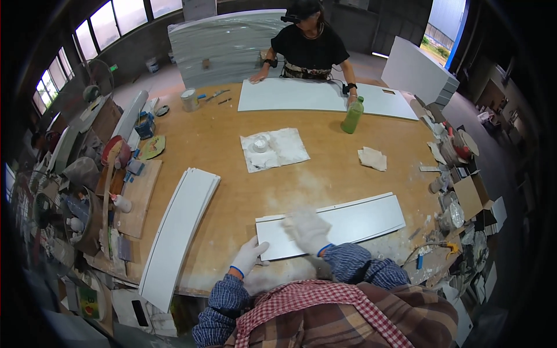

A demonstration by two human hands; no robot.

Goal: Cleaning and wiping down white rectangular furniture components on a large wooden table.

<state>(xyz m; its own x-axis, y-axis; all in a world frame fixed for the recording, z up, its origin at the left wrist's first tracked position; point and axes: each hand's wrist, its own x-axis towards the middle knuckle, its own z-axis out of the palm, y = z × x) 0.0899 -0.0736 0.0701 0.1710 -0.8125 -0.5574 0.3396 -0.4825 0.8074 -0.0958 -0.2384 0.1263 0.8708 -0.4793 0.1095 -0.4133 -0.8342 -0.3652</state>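
A long white panel (pixel 348 223) lies on the table right in front of me, with a narrow strip along its far edge. My left hand (pixel 249 256), in a white glove, grips the panel's near left corner, thumb over the edge. Over the left half of its face is my right hand (pixel 310 232), also gloved. Motion smears its fingers, so whether they hold a pale cloth or pad cannot be made out. Whitish dust (pixel 299 188) marks the table just beyond. To my left rests a stack of white panels (pixel 178 232).
Across the wooden table (pixel 209 139), a co-worker (pixel 310 46) has both hands at another white panel (pixel 296 95), near a green bottle (pixel 352 116). A white sheet (pixel 290 145) bears a small tub; a folded cloth (pixel 372 159) lies rightward. Clutter lines both sides, including a glue bottle (pixel 122 203).
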